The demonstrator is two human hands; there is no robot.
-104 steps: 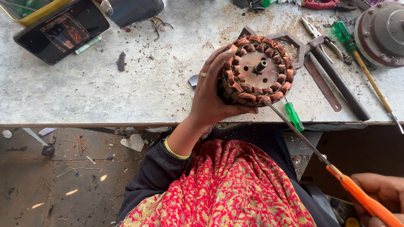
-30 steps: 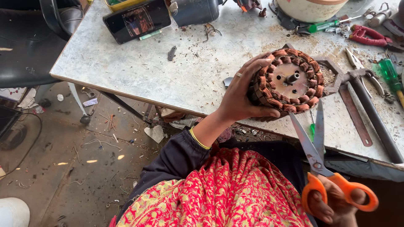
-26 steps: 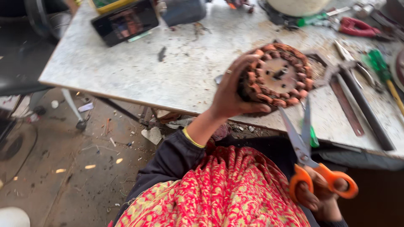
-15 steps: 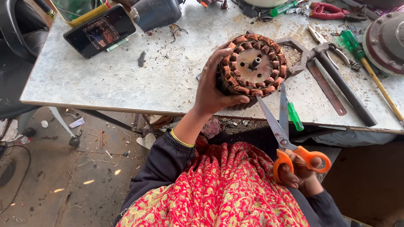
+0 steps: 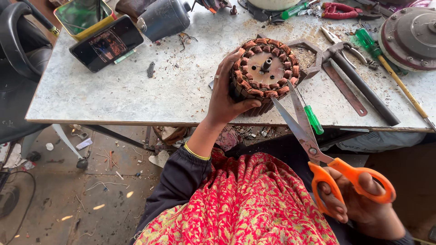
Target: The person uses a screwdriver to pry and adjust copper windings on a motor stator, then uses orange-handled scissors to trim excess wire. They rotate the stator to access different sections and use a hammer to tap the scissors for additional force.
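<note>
The left hand (image 5: 225, 97) clamps the copper-wound stator (image 5: 265, 72) by its side, tilted at the near edge of the worktable (image 5: 136, 97). The right hand (image 5: 363, 206) grips the orange-handled scissors (image 5: 318, 149), blades parted, tips at the stator's windings. A green-handled screwdriver (image 5: 313, 119) lies just beside.

right hand (image 5: 363, 204) cut off at bottom edge, motor housing (image 5: 411, 38) cropped right

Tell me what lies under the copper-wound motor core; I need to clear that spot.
The motor core rests at the table edge, held by the left hand. A grey metal bracket pokes out behind it. Whatever sits directly beneath is hidden.
</note>
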